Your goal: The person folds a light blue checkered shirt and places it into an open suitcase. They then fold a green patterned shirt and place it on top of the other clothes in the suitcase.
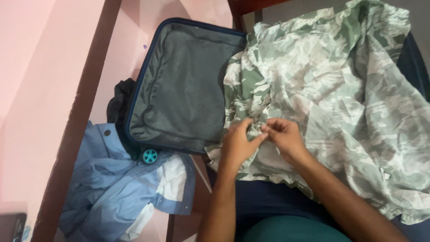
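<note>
Directly between them, a fold of the green camouflage shirt [322, 80] is pinched by the left hand [237, 145] and right hand [284, 136], fingertips meeting, beside the open suitcase [183, 85].

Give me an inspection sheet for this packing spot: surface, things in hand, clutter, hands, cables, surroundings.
Surface: pink floor with a dark brown strip running across it.
Job's things: green patterned shirt spread over the open suitcase; suitcase lid lies open, grey lining bare.
Clutter: blue jacket crumpled beside the suitcase; dark garment behind the lid; teal wheel showing.
Grippers: left hand and right hand both pinch the shirt fabric, fingertips meeting.
Cables: nothing seen.
Surroundings: wooden furniture leg at top.
</note>
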